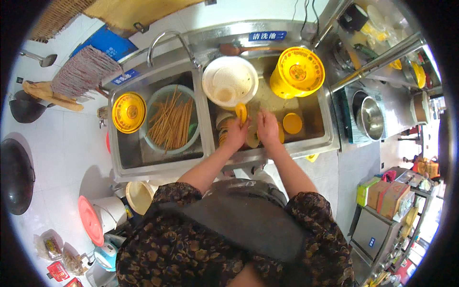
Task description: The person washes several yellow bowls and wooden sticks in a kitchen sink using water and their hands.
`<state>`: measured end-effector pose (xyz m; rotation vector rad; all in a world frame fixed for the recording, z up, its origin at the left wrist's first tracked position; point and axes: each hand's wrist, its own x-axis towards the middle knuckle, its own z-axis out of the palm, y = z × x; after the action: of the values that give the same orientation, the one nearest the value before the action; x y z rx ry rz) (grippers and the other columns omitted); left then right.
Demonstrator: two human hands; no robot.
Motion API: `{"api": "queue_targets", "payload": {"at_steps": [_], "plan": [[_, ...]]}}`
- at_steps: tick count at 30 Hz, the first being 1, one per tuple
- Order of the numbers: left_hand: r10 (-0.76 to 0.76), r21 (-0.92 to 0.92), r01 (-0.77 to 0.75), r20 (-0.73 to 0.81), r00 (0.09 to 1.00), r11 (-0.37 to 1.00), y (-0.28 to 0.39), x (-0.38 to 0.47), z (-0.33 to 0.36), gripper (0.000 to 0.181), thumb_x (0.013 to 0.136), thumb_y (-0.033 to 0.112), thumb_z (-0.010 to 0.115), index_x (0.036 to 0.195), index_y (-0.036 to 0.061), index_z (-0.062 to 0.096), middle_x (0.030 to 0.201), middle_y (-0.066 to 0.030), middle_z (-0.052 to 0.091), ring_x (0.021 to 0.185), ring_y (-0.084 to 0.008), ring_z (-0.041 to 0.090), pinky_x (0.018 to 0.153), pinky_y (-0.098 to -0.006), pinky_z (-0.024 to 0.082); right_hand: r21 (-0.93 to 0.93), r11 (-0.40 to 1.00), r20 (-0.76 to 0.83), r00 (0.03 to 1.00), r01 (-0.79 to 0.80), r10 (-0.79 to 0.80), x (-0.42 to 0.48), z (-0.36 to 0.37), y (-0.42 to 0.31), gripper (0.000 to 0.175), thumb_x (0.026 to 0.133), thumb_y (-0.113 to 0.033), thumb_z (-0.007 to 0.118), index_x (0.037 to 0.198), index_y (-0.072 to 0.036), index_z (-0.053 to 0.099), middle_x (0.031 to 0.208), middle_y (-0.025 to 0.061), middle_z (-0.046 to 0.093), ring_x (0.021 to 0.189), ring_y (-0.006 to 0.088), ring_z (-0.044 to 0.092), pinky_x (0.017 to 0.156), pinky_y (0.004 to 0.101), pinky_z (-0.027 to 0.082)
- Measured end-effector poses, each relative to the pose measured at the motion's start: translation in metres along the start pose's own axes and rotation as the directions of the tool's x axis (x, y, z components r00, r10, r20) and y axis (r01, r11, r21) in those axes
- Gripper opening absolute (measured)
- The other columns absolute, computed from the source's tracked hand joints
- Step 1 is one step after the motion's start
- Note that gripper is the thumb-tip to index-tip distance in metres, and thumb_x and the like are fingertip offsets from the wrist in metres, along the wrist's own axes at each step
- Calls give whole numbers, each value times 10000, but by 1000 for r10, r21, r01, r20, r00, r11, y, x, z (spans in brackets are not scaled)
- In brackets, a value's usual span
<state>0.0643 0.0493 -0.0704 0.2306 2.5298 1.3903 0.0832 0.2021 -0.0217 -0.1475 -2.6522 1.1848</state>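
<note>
Both hands are low over the right compartment of a steel double sink (333, 138). A small yellow dish (241, 112), seen nearly edge-on, is gripped in my left hand (236, 135). My right hand (268, 127) is a little to its right with curled fingers; whether it holds anything is unclear. Below my left hand are several small dishes (223, 133), partly hidden. A round yellow dish (292, 123) lies right of my right hand. Behind the hands sits a white colander (233, 77), and to its right stand stacked yellow patterned bowls (297, 71).
In the left compartment, a pale basin (145, 132) holds many chopsticks (172, 125), beside a yellow patterned bowl (129, 112). A curved faucet (168, 33) rises behind the sink. A wooden-handled tool (258, 49) lies along the back ledge. Steel bowls (371, 118) stand on the right counter.
</note>
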Motion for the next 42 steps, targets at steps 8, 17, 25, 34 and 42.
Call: {"api": "queue_targets", "payload": {"at_steps": [8,17,25,34,42], "plan": [[-65,-174,102,206,976,979,29,-14,-26,240,963,155,576,1139,3,633,1026,-142,700,927,-218,650,817,-356,504,45,953,336,903,-300,268,1,45,38,288,951,-226,481,1050,4,623,859,261,657,816,428,647,715,505,523],[-158,-531,89,-86,984,843,-4,0,-74,269,945,155,614,1165,6,581,1087,-92,645,1015,-172,598,877,-322,472,471,803,310,921,-366,238,18,27,-135,380,978,-317,526,1123,22,618,942,192,665,910,356,633,803,424,489],[-199,-578,-5,-290,936,816,60,6,-160,230,957,225,545,1042,13,569,902,-75,637,827,-183,600,746,-327,481,-35,987,247,959,155,-142,-31,60,-78,395,941,-225,559,1235,38,549,1164,257,615,1091,425,567,943,453,454],[-18,283,188,-509,860,941,-92,32,-283,440,934,229,587,1262,-50,495,1159,-276,608,1087,-420,584,944,-502,455,-59,993,333,935,-106,120,-64,28,-33,277,885,-211,625,1082,-23,678,1091,184,675,1042,362,627,921,412,489],[347,297,-257,-311,885,920,-26,5,-195,419,863,51,579,1274,-3,521,1236,-220,565,1149,-411,521,1012,-489,405,-260,944,244,932,-205,270,-55,-49,41,256,880,-190,627,1076,-43,700,991,179,700,917,348,670,837,417,526]]}}
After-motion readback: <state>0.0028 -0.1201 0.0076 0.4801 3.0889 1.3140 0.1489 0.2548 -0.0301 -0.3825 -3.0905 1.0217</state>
